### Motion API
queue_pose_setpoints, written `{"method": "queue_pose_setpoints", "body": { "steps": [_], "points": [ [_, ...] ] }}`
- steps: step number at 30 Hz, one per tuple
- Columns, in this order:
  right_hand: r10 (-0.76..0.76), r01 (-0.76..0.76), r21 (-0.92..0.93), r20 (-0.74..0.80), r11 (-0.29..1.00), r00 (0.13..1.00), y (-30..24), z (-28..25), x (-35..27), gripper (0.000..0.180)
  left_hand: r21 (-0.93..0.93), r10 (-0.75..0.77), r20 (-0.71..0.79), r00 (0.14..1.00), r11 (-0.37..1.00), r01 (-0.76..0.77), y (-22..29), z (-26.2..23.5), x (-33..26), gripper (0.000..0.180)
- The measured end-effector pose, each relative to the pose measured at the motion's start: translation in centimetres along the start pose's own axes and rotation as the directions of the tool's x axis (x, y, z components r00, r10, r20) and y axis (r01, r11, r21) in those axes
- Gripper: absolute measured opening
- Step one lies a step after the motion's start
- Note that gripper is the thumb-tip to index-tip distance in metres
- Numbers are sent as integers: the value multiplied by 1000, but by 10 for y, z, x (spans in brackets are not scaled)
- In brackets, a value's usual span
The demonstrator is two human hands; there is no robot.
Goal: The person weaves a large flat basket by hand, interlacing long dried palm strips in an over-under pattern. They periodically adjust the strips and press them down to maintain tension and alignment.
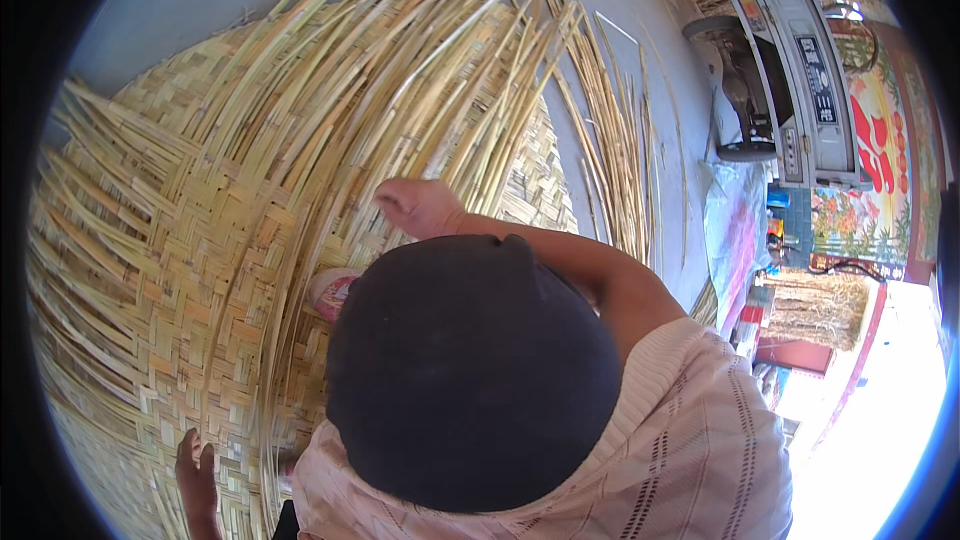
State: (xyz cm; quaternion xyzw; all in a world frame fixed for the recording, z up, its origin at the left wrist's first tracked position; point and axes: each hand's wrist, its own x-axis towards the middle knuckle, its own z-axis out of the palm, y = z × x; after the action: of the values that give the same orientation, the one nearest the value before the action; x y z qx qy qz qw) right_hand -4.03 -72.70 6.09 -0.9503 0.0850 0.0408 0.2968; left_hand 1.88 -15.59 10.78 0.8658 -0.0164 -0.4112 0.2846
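Note:
A large mat (pixel 215 315) of pale split reed strips lies under my hands, woven in a slanted pattern. My right hand (pixel 415 206) is curled closed over the long loose strips (pixel 375 105) fanning out from its upper part. Whatever those fingers may hold is hidden. Down at the lower left, my left hand (pixel 197 475) rests on or just above the weave, its fingers apart and nothing seen in them. Between the hands, a dark rounded form (pixel 470 370), which looks like a clothed knee, blocks part of the mat. A pink shoe (pixel 333 292) stands on the weave beside it.
More loose strips (pixel 610 130) lie on the grey floor (pixel 672 180) right of the mat. A small grey vehicle (pixel 805 80) stands at the upper right, near a plastic sheet (pixel 728 240). Straw bundles (pixel 815 305) are farther right, by the bright opening.

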Motion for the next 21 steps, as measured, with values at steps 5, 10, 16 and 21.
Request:
{"method": "queue_pose_setpoints", "body": {
  "steps": [5,10,16,21],
  "points": [
    [571,-597,-19,-270,802,775,121,-66,-55,23,254,66,38,997,965,-73,24,-35,12,39],
    [867,-943,-69,-376,326,328,204,-104,-132,43,215,162,93,982,960,-179,84,-10,29,37],
    [938,-993,-72,-328,92,111,254,-108,-210,56,-115,-53,320,946,989,94,120,16,24,39],
    [952,-993,-115,-302,10,45,279,-91,-250,80,-409,-236,8,972,886,218,126,8,33,49]
  ]
}}
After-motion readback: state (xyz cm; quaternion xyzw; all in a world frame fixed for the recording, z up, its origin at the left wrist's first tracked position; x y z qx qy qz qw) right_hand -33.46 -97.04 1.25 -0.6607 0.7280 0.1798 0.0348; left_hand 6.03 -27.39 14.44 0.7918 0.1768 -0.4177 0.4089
